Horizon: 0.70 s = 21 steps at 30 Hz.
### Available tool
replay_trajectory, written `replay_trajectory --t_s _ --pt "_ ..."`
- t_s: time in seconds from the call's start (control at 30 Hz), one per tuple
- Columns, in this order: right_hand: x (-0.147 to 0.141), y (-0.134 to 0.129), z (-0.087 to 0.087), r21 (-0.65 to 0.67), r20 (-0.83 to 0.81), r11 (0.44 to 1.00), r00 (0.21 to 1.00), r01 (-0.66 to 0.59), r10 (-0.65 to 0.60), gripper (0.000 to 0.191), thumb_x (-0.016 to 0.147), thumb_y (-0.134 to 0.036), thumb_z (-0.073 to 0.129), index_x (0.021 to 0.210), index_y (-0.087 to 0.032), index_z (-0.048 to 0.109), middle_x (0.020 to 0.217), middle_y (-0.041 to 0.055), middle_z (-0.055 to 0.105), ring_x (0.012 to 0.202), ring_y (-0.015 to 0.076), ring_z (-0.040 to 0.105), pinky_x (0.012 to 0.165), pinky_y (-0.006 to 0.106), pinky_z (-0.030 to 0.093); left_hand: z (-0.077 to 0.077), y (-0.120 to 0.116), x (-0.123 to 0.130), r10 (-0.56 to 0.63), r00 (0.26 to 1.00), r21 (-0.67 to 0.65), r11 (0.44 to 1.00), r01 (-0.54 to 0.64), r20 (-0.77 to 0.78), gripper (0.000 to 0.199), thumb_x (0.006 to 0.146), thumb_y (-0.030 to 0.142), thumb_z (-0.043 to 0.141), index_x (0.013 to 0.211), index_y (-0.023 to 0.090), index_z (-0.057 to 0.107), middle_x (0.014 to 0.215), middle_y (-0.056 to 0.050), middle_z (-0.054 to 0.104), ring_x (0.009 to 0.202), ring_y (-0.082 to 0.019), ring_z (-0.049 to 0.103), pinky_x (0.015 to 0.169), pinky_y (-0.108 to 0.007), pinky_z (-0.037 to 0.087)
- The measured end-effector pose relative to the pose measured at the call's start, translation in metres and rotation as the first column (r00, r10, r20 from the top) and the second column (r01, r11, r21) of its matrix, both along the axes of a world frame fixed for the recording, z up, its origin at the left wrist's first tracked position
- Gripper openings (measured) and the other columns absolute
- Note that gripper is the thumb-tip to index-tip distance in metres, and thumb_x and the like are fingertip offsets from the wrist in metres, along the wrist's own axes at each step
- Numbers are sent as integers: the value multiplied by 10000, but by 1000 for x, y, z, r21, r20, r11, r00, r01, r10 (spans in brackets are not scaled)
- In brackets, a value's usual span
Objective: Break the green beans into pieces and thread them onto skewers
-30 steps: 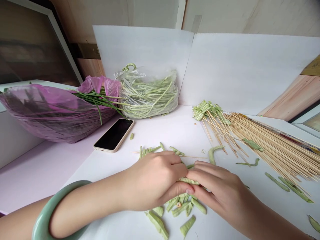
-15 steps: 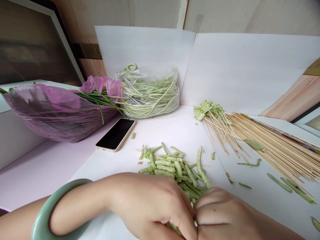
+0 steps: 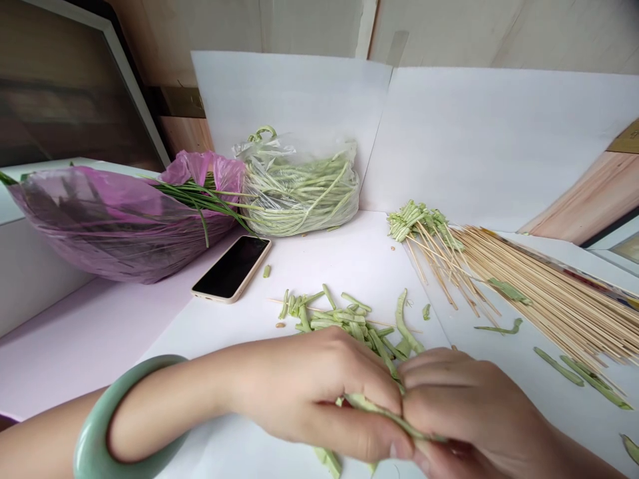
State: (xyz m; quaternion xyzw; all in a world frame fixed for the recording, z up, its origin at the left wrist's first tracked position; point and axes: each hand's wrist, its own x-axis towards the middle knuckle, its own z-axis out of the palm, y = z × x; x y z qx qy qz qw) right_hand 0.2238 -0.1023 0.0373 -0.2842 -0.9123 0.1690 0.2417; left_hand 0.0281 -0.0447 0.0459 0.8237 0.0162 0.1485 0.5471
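My left hand, with a green bangle on its wrist, pinches a long green bean between thumb and fingers. My right hand is closed on the other end of the same bean, right against the left hand. Just beyond my hands lies a pile of cut bean pieces, partly covered by them. A wooden skewer with bean pieces threaded near its left end runs under the pile. More bean pieces show below my left hand.
Behind stand a clear bag of long beans and a purple bag with green stalks. A phone lies in front of them. At right are filled skewers, a stack of bare skewers and scattered bean scraps.
Both hands have risen slightly and turned, so the bean between them now shows. They cover more of the pile. A curved bean piece at the pile's right edge has shifted slightly.
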Motion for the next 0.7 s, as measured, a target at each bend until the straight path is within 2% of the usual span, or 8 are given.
replay_trajectory --t_s 0.1,0.27,0.37,0.47,0.57,0.7 --pt "4 7 1 143 12 984 994 103 -105 291 836 -79 426 622 -195 265 537 -66 307 499 62 366 497 170 306 5 4 -2 131 991 124 984 -125 -36 235 867 188 596 678 181 455 664 6 474 654 -130 465 626 -231 380" --pt "7 11 -1 200 13 968 988 149 -155 267 860 -102 436 611 -190 392 530 -59 375 490 66 392 488 168 324 3 9 -5 258 963 220 946 -236 -76 222 866 269 648 741 158 502 705 21 495 655 -103 468 619 -201 362" --pt "8 12 -5 232 4 955 982 182 -188 231 840 -123 491 627 -189 430 544 -57 409 496 69 400 484 175 320 3 11 -6 280 955 252 935 -249 -96 243 872 298 647 744 160 493 707 18 508 663 -107 476 625 -202 362" --pt "8 13 -11 256 -28 938 972 232 -233 264 827 -152 570 625 -194 407 543 -71 397 492 65 388 478 183 295 1 9 -6 253 962 295 932 -213 -103 251 918 285 580 724 165 475 719 0 510 692 -125 487 660 -218 379" --pt "7 13 -16 271 -32 928 966 255 -256 251 864 -221 616 670 -196 459 559 -72 427 513 76 420 512 200 318 -1 6 -5 244 965 349 917 -195 -102 237 945 262 524 733 163 488 741 -21 527 714 -144 502 681 -231 398" --pt "5 12 -11 330 -3 920 975 210 -221 249 949 -208 517 702 -191 495 590 -51 478 550 92 468 570 222 358 0 2 -5 304 946 408 882 -237 -109 248 956 289 501 740 167 497 749 -29 543 701 -149 509 672 -237 412"
